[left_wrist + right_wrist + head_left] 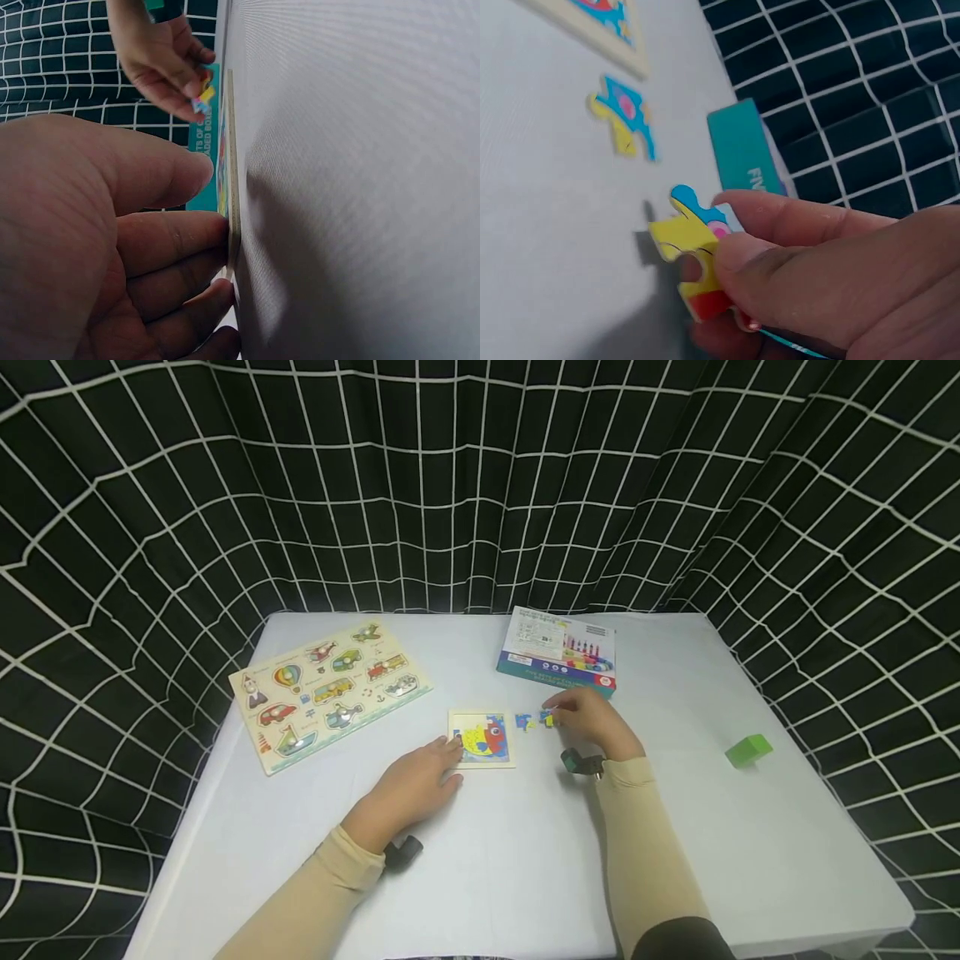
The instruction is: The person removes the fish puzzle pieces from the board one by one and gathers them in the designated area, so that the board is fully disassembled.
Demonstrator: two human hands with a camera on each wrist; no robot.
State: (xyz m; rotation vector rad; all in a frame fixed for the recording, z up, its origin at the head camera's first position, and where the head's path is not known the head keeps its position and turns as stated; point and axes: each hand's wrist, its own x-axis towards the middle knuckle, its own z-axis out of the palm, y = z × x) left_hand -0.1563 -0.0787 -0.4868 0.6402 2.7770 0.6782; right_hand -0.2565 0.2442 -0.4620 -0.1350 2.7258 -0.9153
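1. The fish puzzle [482, 761] lies flat near the middle of the white-covered desk [487, 860]: a squarish pale wooden tray, its fish yellow-bodied and red-headed on blue, with bare wood showing toward 11 o'clock.
2. Clock directions run from that tray in the head view, 12 being away from the person.
3. Toward 2 o'clock, just beside the tray, sits a loose piece [621, 112], blue and yellow with a pink spot.
4. At 3 o'clock the right-hand grip [588, 718] is pinched closed on a held piece [686, 232], yellow, blue, pink and red, lifted off the cloth; whether a second lies under it, I cannot tell.
5. At 8 o'clock the left-hand grip [416, 783] is loosely spread, fingertips touching the tray's edge, thumb apart, nothing enclosed.
6. The peg board [367, 695] slants near 10 o'clock; the box [558, 647] rests between 1 and 2, short of the far edge, where the grid curtain [465, 485] rises.
7. Plain cloth runs from the tray to the near edge at 6, and from the right wrist to the green block [748, 750] at 3, near the right-hand edge.
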